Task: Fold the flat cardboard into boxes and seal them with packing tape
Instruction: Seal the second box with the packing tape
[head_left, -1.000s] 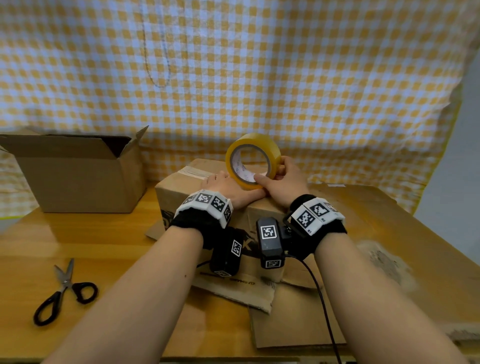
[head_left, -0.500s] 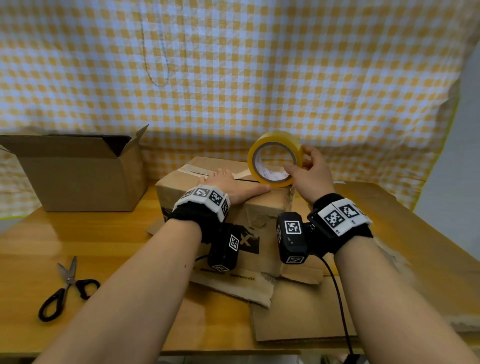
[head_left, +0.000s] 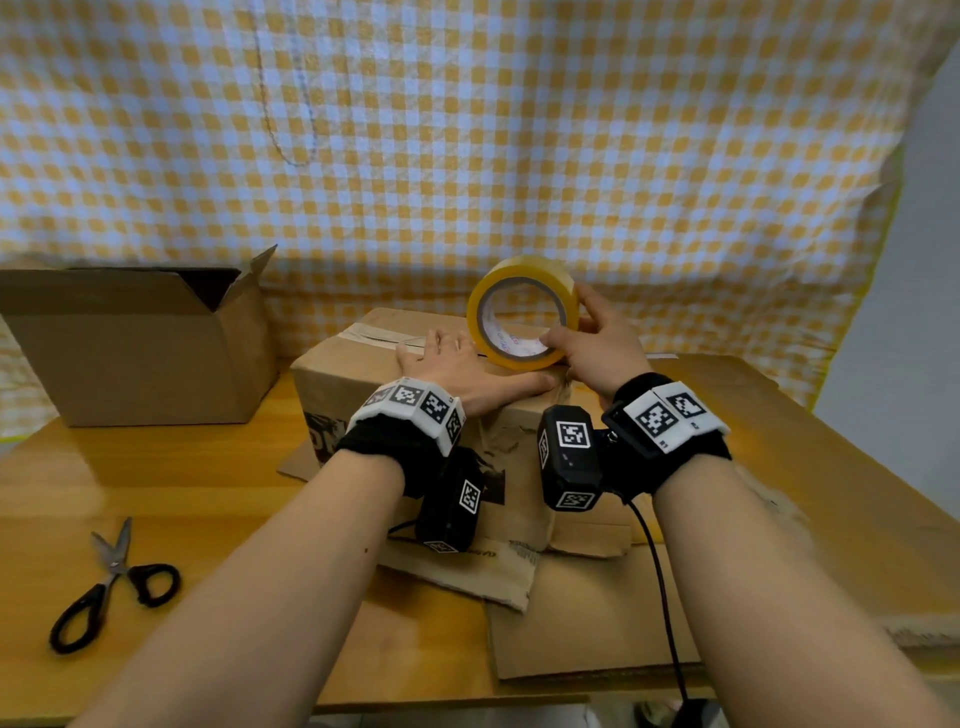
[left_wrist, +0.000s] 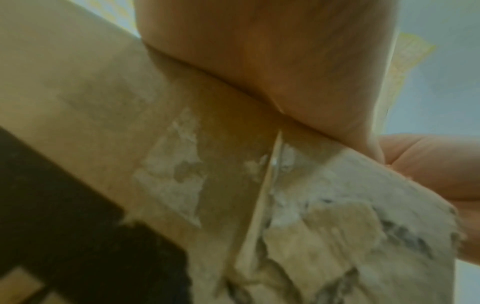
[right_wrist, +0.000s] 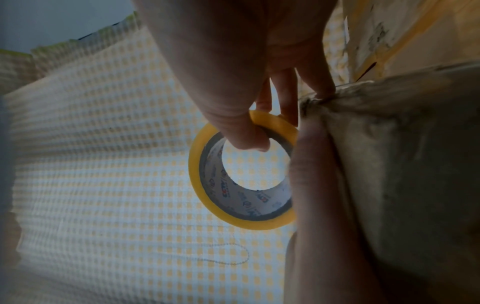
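Observation:
A closed cardboard box (head_left: 363, 384) stands mid-table with a strip of tape along its top seam. My left hand (head_left: 457, 364) lies flat on the box top, fingers straight, pressing it down; the left wrist view shows only the palm (left_wrist: 259, 51) against the box's torn side (left_wrist: 116, 113). My right hand (head_left: 576, 327) grips a yellow packing tape roll (head_left: 519, 270) upright at the box's right top edge. The thumb is hooked inside the core and the fingers lie over the outside of the tape roll (right_wrist: 197, 174).
An open cardboard box (head_left: 140, 353) stands at the back left. Black-handled scissors (head_left: 111, 587) lie at the front left. Flat cardboard pieces (head_left: 571, 623) lie under and in front of the closed box on the wooden table (head_left: 182, 493). A checked cloth hangs behind.
My right hand carried the tape roll to the right along the box top, then back a little to the left. My left hand has stayed pressed on the box.

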